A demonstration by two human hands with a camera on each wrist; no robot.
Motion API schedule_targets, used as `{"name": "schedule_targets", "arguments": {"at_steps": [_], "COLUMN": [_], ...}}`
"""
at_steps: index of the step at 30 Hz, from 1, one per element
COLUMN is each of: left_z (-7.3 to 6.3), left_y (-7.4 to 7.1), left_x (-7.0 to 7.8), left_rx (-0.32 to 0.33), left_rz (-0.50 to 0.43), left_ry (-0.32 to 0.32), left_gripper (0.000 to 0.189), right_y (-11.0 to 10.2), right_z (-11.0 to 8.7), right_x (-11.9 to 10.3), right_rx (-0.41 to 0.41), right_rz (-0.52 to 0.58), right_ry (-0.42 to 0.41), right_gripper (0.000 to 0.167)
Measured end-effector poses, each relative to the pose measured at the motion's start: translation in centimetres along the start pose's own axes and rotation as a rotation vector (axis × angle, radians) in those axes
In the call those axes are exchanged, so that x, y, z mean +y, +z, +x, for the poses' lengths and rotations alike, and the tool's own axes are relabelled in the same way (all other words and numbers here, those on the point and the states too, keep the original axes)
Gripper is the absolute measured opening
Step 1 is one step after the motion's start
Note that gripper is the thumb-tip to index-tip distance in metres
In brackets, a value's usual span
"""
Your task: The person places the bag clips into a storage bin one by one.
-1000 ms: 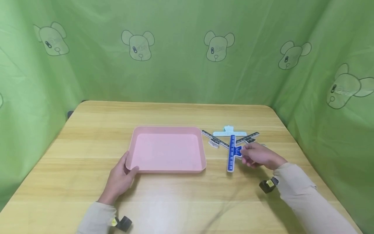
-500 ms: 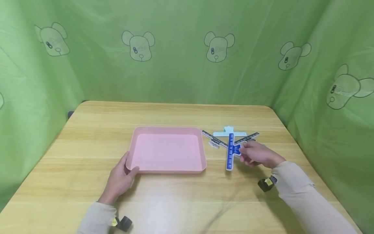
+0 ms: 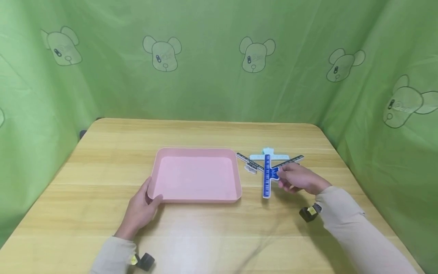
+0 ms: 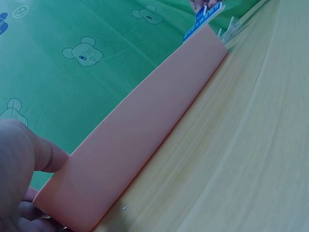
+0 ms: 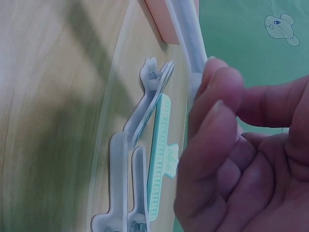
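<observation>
A pink tray (image 3: 195, 179) lies flat on the wooden table. My left hand (image 3: 141, 209) grips its near left corner; in the left wrist view the thumb (image 4: 50, 155) lies at the rim with the other fingers below. My right hand (image 3: 301, 178) pinches a blue long-bar clip (image 3: 267, 177) by its tab, the bar pointing toward and away from me. It hangs above other clips on the table: a mint green clip (image 3: 254, 156) at the back, a black-and-white clip (image 3: 244, 158) at left and another black-and-white clip (image 3: 294, 160) at right. The right wrist view shows the clip's pale underside (image 5: 188, 34).
The wooden table (image 3: 191, 232) has rounded far corners. Green curtains (image 3: 208, 95) printed with bear heads enclose its back and sides. In the right wrist view, the mint clip (image 5: 164, 159) lies beside the pale clips (image 5: 118, 179).
My right hand has moved slightly left and away from me with the blue clip, toward the tray. The left hand and tray have stayed in place.
</observation>
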State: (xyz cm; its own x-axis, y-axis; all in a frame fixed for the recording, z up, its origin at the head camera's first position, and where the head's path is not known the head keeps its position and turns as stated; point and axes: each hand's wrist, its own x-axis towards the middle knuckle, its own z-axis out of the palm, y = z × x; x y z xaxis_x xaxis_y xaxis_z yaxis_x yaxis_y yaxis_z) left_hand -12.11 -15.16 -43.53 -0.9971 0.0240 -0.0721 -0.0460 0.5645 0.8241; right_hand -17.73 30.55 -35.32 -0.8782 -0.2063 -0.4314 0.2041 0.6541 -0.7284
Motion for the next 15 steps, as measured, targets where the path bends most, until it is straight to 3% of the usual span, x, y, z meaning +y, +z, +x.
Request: {"name": "schedule_targets", "arguments": {"at_steps": [15], "left_z": [-0.18], "left_y": [-0.12], "left_x": [-0.01], "left_rx": [0.004], "left_rz": [0.012], "left_ry": [0.018], "left_gripper": [0.074], "right_y": [0.19], "right_z": [0.45], "right_x": [-0.91], "right_rx": [-0.002], "right_rz": [-0.029], "right_ry": [-0.038], "right_gripper": [0.022]}}
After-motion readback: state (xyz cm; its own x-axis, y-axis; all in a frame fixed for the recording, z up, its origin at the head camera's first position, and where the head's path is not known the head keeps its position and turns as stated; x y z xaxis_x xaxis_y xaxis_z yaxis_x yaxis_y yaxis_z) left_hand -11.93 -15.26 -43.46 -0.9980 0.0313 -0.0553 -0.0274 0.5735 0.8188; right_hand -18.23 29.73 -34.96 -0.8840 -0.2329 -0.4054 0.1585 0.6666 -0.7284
